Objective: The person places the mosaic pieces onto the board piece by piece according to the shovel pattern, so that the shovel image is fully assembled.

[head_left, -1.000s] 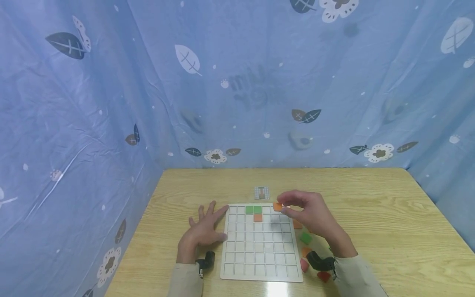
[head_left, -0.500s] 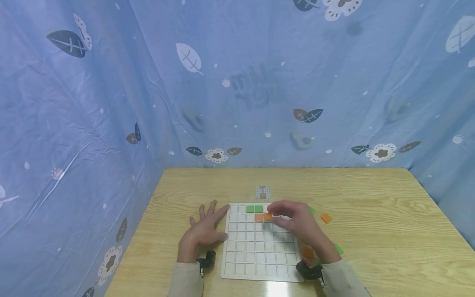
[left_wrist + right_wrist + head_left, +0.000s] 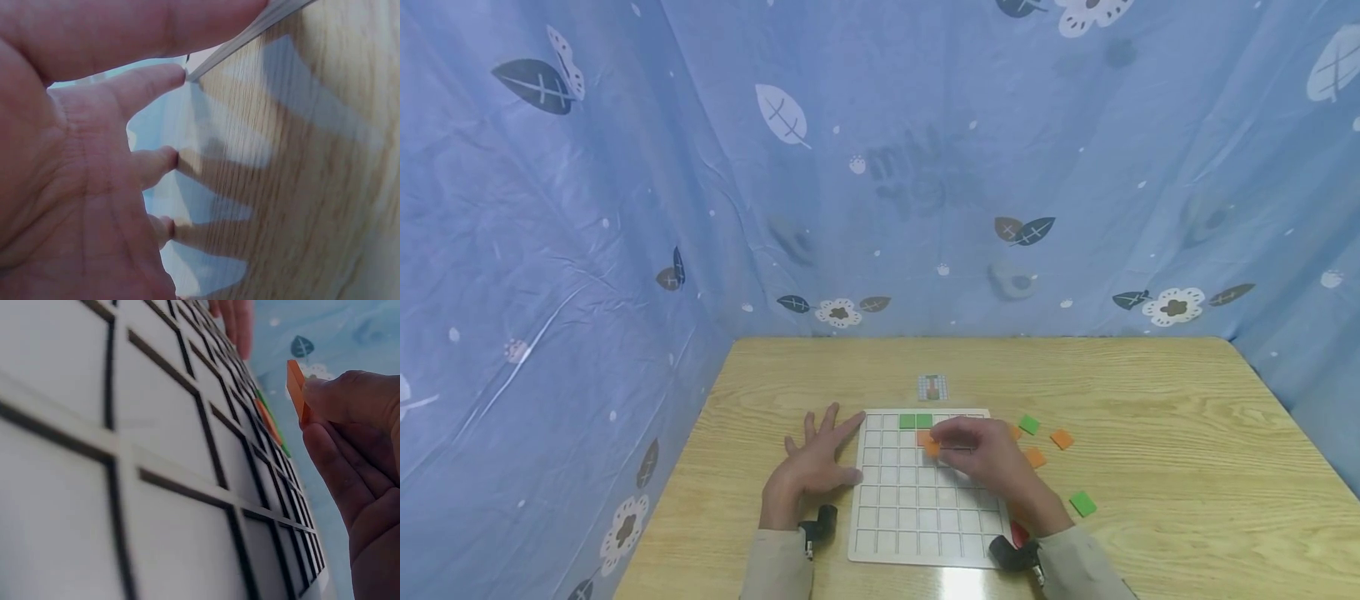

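Note:
A white grid board (image 3: 897, 497) lies on the wooden table. Two green tiles (image 3: 916, 421) sit side by side in its top row, and an orange tile (image 3: 922, 436) lies in the row below. My right hand (image 3: 981, 454) pinches another orange tile (image 3: 295, 392) between thumb and fingers, held just above the board near the placed one. My left hand (image 3: 811, 467) is spread on the table at the board's left side, its thumb and index fingertip touching the edge (image 3: 250, 34). In the left wrist view its fingers are straight.
Loose green tiles (image 3: 1082, 503) and orange tiles (image 3: 1062, 439) are scattered right of the board, with a red piece (image 3: 1018, 534) near its lower right corner. A small pattern card (image 3: 932, 387) lies behind the board. A blue patterned curtain (image 3: 880, 167) surrounds the table.
My right hand has carried the orange tile leftward and down, from the board's upper right to beside the placed orange tile. The left hand has stayed in place.

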Demonstrator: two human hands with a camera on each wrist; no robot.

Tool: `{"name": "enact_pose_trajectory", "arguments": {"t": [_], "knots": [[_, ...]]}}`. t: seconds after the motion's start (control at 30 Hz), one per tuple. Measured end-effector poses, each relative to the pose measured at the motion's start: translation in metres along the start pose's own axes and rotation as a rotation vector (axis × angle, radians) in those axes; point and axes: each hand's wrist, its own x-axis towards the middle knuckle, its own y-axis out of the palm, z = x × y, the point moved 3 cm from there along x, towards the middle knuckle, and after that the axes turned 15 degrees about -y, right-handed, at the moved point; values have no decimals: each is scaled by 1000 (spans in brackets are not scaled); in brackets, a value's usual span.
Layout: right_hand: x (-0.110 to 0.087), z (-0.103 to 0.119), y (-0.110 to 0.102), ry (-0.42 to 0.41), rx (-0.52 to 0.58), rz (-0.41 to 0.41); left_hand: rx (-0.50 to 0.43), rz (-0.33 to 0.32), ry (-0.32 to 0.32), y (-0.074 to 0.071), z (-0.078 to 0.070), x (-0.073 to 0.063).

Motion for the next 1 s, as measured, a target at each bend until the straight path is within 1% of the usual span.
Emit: {"name": "enact_pose_trajectory", "arguments": {"t": [0.23,0.37,0.53,0.83,1.0], "knots": [[-2,-2,6,-84,-139,30,-5,3,-2,1,0,0],[-2,-1,7,-149,-162,37,0,2,-4,1,-1,0],[-2,2,8,-212,-230,24,6,-3,-2,1,-1,1],[0,3,12,-196,-286,33,2,0,-3,1,-1,0],[1,3,13,-221,-297,36,2,-1,-1,1,-1,-1]]}}
